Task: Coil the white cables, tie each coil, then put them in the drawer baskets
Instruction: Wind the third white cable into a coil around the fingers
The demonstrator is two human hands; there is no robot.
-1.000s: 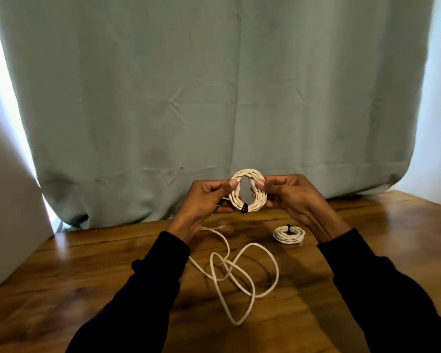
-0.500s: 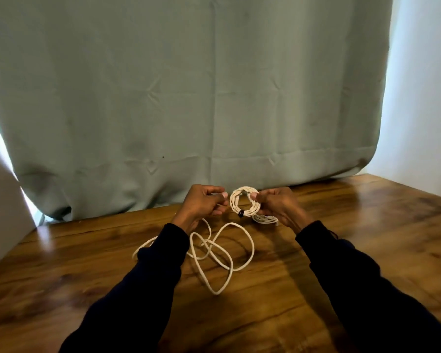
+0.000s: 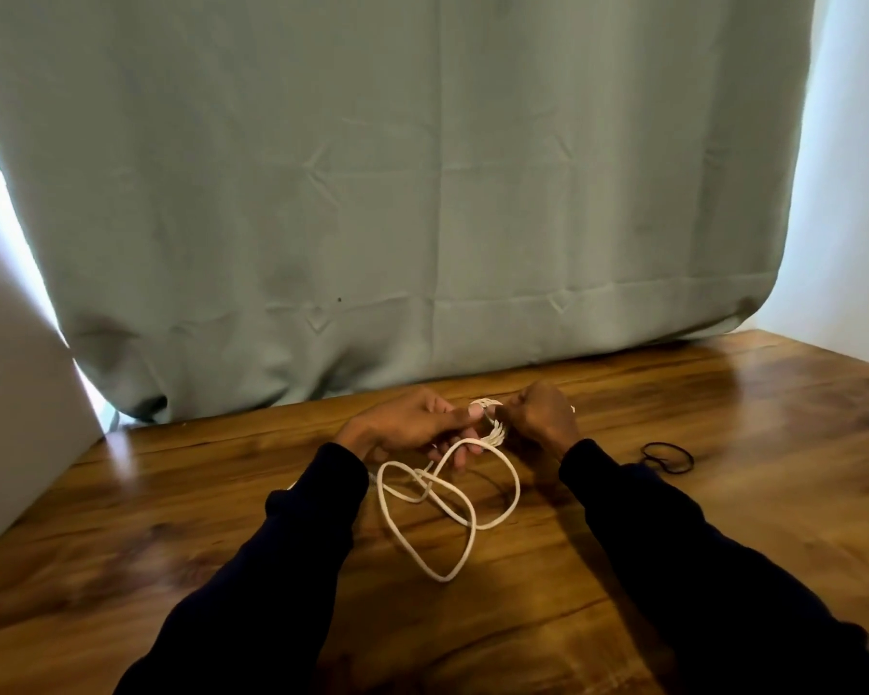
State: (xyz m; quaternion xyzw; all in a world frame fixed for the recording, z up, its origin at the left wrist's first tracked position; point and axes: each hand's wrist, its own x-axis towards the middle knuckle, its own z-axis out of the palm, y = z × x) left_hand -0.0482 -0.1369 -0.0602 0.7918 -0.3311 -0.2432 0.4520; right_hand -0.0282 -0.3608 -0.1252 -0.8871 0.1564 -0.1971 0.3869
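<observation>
Hands have dropped low to the table [image 3: 723, 494]; left hand [image 3: 412, 428] and right hand [image 3: 543, 418] pinch the coil [image 3: 490, 418], seemingly tied. Loose cable [image 3: 447, 509] uncoiled; no baskets seen.

A small white coil [image 3: 492, 423] is hanging pinched above the wooden table [image 3: 723, 519]. A loose white cable [image 3: 442, 514] is sprawling in loops on the table just beneath the coil

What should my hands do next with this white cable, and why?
Probably wrap one more loop onto the coil. Both the left hand and right hand pinch that small coil above the table, while much white cable lies loose in loops. The black ties can wait.
</observation>
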